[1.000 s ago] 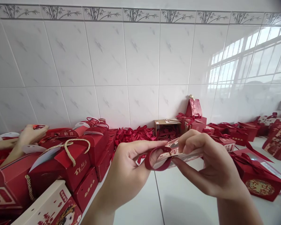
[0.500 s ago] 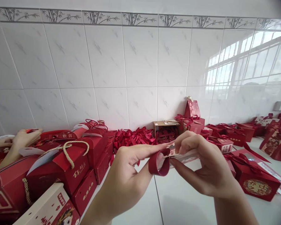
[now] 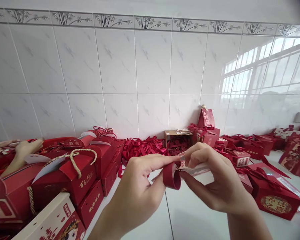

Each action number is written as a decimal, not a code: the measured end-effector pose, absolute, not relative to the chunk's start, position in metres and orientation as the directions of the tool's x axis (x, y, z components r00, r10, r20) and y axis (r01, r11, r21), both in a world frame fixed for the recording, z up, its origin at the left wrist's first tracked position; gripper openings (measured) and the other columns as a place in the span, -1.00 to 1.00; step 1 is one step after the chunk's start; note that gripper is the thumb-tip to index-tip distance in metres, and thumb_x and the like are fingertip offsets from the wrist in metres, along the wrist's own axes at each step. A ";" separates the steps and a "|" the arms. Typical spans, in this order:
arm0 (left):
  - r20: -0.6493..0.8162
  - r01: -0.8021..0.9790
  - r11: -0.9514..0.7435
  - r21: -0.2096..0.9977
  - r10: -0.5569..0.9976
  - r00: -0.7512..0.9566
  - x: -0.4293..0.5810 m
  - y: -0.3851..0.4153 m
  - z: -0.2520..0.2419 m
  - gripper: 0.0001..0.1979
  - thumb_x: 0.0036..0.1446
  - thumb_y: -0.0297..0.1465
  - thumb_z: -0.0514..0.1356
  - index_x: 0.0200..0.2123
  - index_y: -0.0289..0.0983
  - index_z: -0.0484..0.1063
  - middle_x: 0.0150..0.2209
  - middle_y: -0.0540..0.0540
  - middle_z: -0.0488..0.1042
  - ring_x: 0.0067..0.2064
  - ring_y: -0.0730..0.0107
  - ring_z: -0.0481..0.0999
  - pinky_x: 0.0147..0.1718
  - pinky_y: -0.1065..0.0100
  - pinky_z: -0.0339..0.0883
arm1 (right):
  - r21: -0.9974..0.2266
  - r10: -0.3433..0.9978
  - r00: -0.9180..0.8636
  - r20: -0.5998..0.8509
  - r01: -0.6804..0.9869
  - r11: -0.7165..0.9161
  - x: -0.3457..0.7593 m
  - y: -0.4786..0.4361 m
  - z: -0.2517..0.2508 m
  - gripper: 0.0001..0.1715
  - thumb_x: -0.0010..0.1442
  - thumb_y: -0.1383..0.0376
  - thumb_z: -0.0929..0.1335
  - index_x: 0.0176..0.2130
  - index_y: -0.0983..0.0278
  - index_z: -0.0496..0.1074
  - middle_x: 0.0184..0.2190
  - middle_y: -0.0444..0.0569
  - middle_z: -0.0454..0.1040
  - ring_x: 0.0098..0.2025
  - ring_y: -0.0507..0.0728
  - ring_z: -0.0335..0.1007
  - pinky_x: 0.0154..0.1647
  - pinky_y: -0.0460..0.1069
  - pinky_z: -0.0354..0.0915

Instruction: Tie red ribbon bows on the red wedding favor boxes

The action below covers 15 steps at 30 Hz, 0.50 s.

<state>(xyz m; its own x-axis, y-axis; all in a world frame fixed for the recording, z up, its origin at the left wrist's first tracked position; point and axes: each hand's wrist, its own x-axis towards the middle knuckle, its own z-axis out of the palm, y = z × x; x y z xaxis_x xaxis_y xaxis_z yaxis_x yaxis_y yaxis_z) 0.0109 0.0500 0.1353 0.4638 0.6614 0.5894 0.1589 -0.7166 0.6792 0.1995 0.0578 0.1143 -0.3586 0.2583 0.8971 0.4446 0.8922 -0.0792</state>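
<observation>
In the middle of the head view, a looped red ribbon (image 3: 168, 181) hangs at the edge of a thin, flat printed cardboard piece (image 3: 198, 169) with red and cream patterns. My left hand (image 3: 141, 188) pinches the ribbon and the near edge of the piece between thumb and fingers. From the other side, my right hand (image 3: 216, 180) is closed on the cardboard, thumb below and curled fingers above. Both hands are raised over the white table (image 3: 185, 213), their fingertips close together. Fingers cover much of the cardboard, so its full shape is hidden.
Red gift boxes (image 3: 62, 180) with rope handles are stacked at the left. Behind my hands lie a heap of red ribbons (image 3: 145, 146) and a small cardboard box (image 3: 168, 134). Ribboned boxes (image 3: 275, 193) stand right. Another person's hand (image 3: 27, 146) is at far left.
The view has shifted slightly. My hands keep their hold on the cardboard, and the ribbon loop has turned a little and sits slightly lower and further right.
</observation>
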 end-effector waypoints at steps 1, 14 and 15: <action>0.586 0.164 -0.715 0.679 0.663 0.465 0.011 0.051 0.136 -0.76 0.18 -0.59 0.10 -0.37 -0.25 0.54 -0.43 0.05 0.50 -0.37 0.52 0.46 -0.34 0.50 0.37 | -0.080 0.262 -0.361 0.895 0.448 0.890 0.199 0.059 0.114 -0.71 0.08 0.50 0.34 -0.28 0.21 0.17 -0.39 -0.10 0.35 -0.37 0.07 0.27 -0.42 -0.02 0.19; 0.736 -0.083 -0.781 0.619 0.541 0.406 0.010 0.053 0.133 -0.73 0.20 -0.51 0.13 -0.13 -0.15 0.56 -0.14 -0.15 0.40 0.00 0.25 0.39 -0.06 0.31 0.40 | -0.013 0.042 -0.094 0.995 0.288 0.957 0.191 0.064 0.110 -0.54 -0.03 0.63 0.37 -0.22 0.19 0.26 -0.36 -0.07 0.40 -0.28 0.13 0.40 -0.45 0.00 0.35; 0.746 -0.086 -0.792 0.604 0.524 0.411 0.010 0.053 0.133 -0.73 0.21 -0.51 0.12 -0.13 -0.14 0.56 -0.13 -0.16 0.41 0.00 0.25 0.39 -0.05 0.30 0.39 | 0.010 0.015 -0.085 0.996 0.281 0.960 0.190 0.064 0.110 -0.54 -0.04 0.63 0.38 -0.23 0.19 0.26 -0.37 -0.08 0.41 -0.29 0.13 0.41 -0.44 0.01 0.35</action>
